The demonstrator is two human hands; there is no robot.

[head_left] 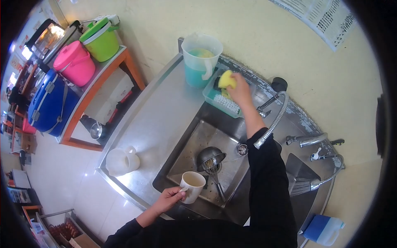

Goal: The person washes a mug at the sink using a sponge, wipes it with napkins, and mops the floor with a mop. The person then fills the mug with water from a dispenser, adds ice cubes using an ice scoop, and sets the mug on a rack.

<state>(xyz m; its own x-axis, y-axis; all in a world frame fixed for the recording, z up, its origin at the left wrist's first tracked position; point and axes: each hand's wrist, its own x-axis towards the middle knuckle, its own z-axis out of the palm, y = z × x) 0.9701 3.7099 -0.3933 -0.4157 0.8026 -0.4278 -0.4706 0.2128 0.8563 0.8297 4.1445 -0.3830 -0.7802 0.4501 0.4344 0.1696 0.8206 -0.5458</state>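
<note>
The left fingers [179, 195] pinch a white mug [193, 189] by its handle, just to their right. The right fingers [237, 80] grip a yellow sponge [226, 79] at their left, above a green tub [210, 99], with a jug of blue-green liquid [195, 69] farther left; a whisk [213, 172] and metal bowl [208, 154] lie in the sink [206, 129] beyond the left fingers.

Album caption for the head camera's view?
Left hand holds a mug at the sink; right hand grips a yellow sponge.
</note>
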